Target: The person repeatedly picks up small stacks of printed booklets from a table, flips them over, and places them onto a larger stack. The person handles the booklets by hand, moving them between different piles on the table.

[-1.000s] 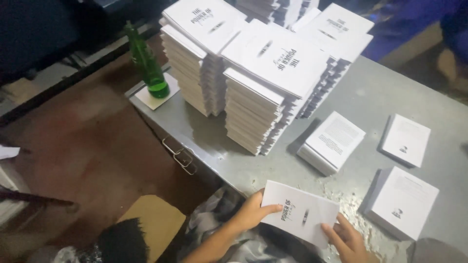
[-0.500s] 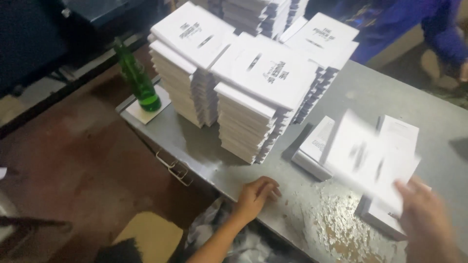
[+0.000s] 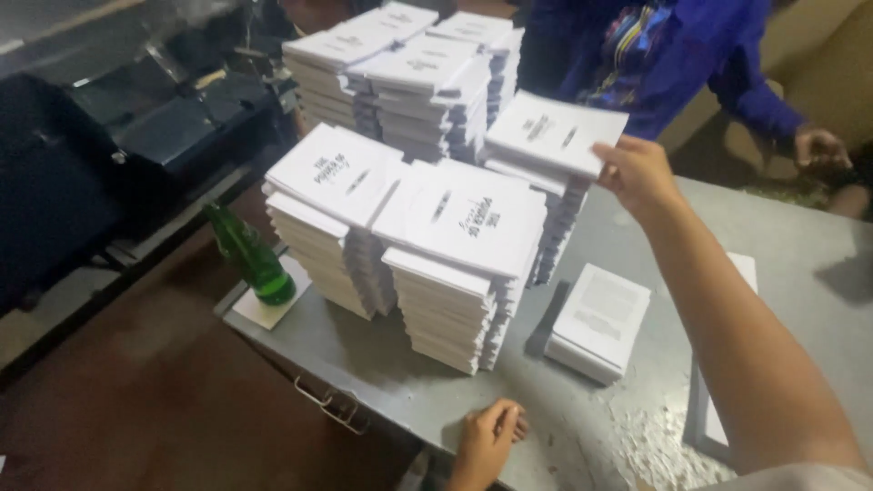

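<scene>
The right hand [image 3: 637, 173] is stretched far out over the grey metal table [image 3: 800, 273], fingers closed on the near edge of a thin white paperback book with dark lettering on its cover [image 3: 556, 132]. That book lies flat on top of a tall stack of the same white books [image 3: 553, 218], so it sits at the far end of the outstretched right arm and well apart from the left hand [image 3: 486, 436]. The left hand rests at the near edge of the table, fingers loosely curled down on the metal, holding nothing. Between the two hands stand two more tall white book stacks, one in the middle [image 3: 459, 273] with its top copy skewed, and one to its left [image 3: 332, 218]; further stacks [image 3: 400, 73] rise behind them. A short pile of white books [image 3: 600, 323] lies face down on the table just right of the middle stack, near the right forearm. At the table's left corner a green glass bottle [image 3: 250, 255] stands tilted on a small white square card [image 3: 264, 309], well away from both hands. A metal drawer handle [image 3: 327, 405] shows on the table's front, just left of the left hand. Across the table a person in a blue jacket [image 3: 673, 64] stands, with their own hand [image 3: 818, 150] low at the far right.
</scene>
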